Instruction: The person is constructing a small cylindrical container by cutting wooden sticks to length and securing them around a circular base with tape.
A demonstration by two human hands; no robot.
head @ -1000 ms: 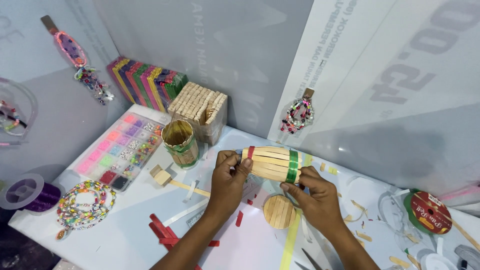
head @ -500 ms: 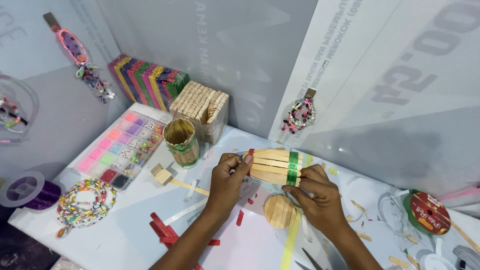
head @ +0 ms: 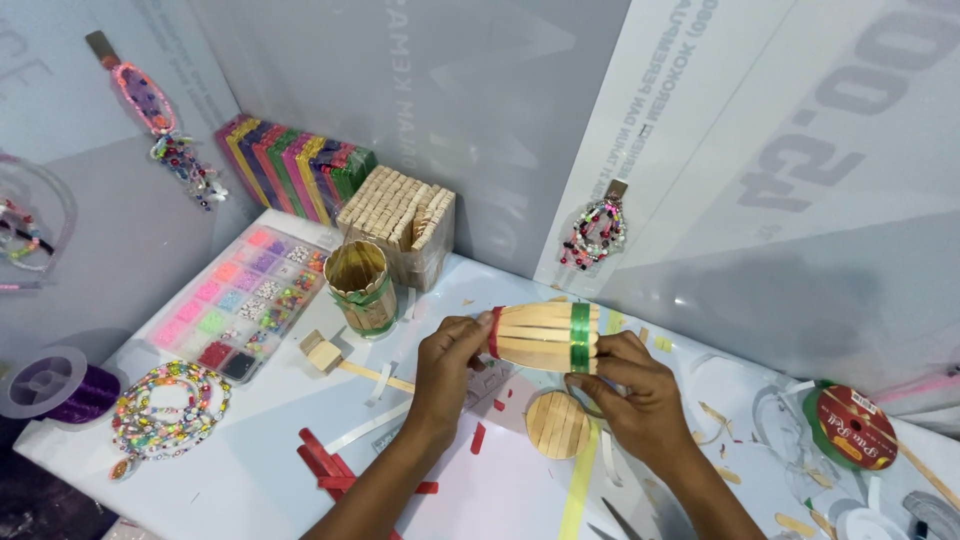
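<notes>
Above white table [head: 250,480], both hands [head: 455,365] [head: 630,395] gripping stick barrel [head: 540,338] sideways, over round stick disc [head: 558,425]

Bead organiser box [head: 240,305], far left of table: flat clear rectangular case w/ many small compartments, pink, green, red, mixed beads.

Ribbon spool [head: 857,428], right edge: round, red label face w/ gold print, green ribbon rim.

Purple spool [head: 55,385], left edge, off table corner: clear flange, purple wound core.

Backdrop panels [head: 800,160]: large grey-white sheets behind table, faint grey lettering, reversed on left sheet, upside down on right one.

Stack of coloured stick packs [head: 295,175] at back corner: purple, yellow, green, red, standing on edge.
</notes>
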